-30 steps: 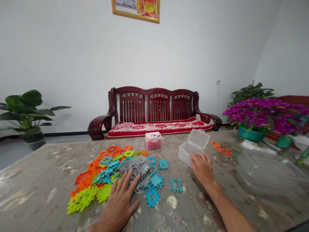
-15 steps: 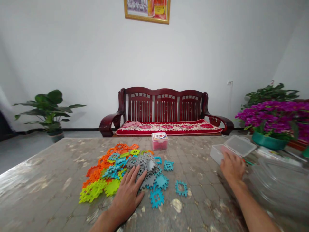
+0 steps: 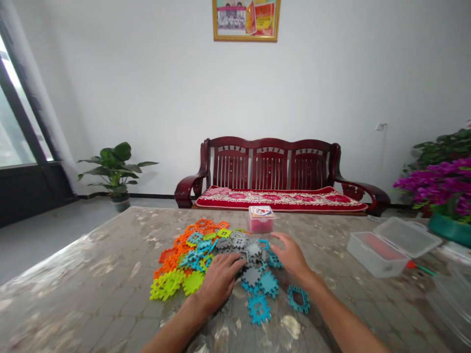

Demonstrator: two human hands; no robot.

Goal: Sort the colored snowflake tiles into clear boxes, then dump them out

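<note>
A pile of toothed plastic building pieces in orange, lime green, blue and grey lies on the table. My left hand [image 3: 221, 277] rests over its near middle, fingers slightly bent and touching the grey pieces [image 3: 253, 247]; what is under the palm is hidden. My right hand [image 3: 291, 256] hovers at the pile's right side, thumb and fingers apart, with nothing in it. Below that hand lies a blue frame piece [image 3: 298, 299], apart from the pile. Another blue piece [image 3: 259, 309] is at the near edge. Orange pieces [image 3: 180, 240] and lime green pieces [image 3: 167, 284] lie to the left.
Behind the pile stands a small lidded box [image 3: 261, 221] with pink contents. To the right is an open clear plastic box [image 3: 377, 257] with something red inside. Purple flowers [image 3: 437, 184] stand in a green pot farther right. A wooden bench [image 3: 270, 164] is beyond the table.
My right hand has left the clear box and come left to the pile. My left hand has shifted onto the grey pieces, its fingers more bent. The view has turned left.
</note>
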